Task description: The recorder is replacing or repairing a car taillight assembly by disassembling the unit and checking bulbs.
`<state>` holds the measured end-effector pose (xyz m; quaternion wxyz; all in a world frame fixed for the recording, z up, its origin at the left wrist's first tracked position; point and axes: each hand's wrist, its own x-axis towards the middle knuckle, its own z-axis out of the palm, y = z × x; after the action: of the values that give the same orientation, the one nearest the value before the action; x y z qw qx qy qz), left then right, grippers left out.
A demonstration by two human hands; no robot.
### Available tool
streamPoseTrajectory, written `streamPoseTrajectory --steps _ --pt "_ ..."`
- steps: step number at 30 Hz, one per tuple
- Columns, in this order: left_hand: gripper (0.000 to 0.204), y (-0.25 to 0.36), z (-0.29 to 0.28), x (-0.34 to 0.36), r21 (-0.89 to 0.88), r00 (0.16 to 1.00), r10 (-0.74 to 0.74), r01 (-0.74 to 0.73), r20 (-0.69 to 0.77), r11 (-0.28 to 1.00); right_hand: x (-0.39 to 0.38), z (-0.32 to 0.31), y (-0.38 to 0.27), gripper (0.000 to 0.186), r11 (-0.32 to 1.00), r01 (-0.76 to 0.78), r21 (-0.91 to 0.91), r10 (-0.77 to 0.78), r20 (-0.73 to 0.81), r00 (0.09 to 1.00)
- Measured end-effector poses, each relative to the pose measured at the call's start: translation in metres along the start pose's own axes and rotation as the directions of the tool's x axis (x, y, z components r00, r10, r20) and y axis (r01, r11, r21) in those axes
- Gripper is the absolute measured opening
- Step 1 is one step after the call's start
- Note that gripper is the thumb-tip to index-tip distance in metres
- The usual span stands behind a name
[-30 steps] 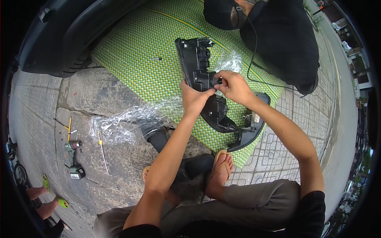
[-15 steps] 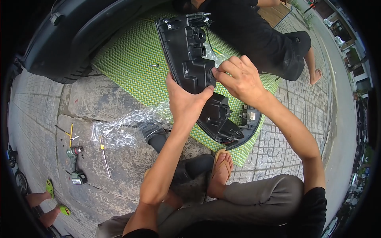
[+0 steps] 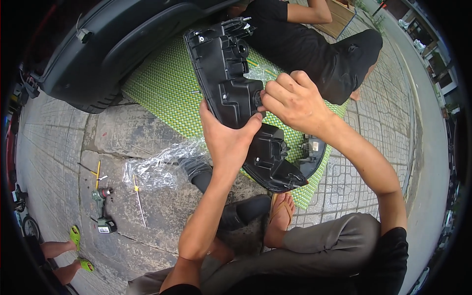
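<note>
A large black plastic lamp housing point(image 3: 221, 64) is held tilted over the green woven mat point(image 3: 152, 83). My left hand point(image 3: 226, 140) grips its left edge, thumb laid across the middle section. My right hand point(image 3: 292, 103) has its fingers curled at a round fitting point(image 3: 256, 99) on the housing's right side; the fingertips are partly hidden. The housing's lower section point(image 3: 270, 157) reaches down toward my right foot point(image 3: 280, 216). Another curved dark part point(image 3: 314, 153) lies on the mat beneath it. Crumpled clear plastic point(image 3: 152, 167) lies left of my left forearm.
A cordless drill point(image 3: 101, 211) and yellow-handled tools point(image 3: 98, 174) lie on the pavement at left. Dark vehicle bodywork point(image 3: 103, 44) overhangs the top left. A person in black point(image 3: 314, 59) is beside a cardboard box point(image 3: 339, 19) at the top. Another person's feet point(image 3: 75, 238) show lower left.
The housing, held in my hands, has moved up and left in view. My right hand is more curled over the fitting. The person in black has shifted, showing an arm and leg.
</note>
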<state>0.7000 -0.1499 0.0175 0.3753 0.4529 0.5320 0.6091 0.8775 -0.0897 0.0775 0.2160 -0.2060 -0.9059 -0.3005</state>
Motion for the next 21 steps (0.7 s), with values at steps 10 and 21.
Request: streamPoseTrajectory --steps 10,21 --pt "0.086 0.010 -0.004 -0.007 0.175 0.986 0.141 -0.125 -0.085 0.977 -0.001 0.009 -0.005 0.025 0.980 -0.121 0.160 0.124 -0.010 0.992" --pt "0.111 0.020 -0.009 0.005 0.095 0.954 0.219 -0.203 -0.206 0.975 0.031 -0.005 -0.004 0.022 0.972 -0.189 0.140 0.209 -0.145 0.967"
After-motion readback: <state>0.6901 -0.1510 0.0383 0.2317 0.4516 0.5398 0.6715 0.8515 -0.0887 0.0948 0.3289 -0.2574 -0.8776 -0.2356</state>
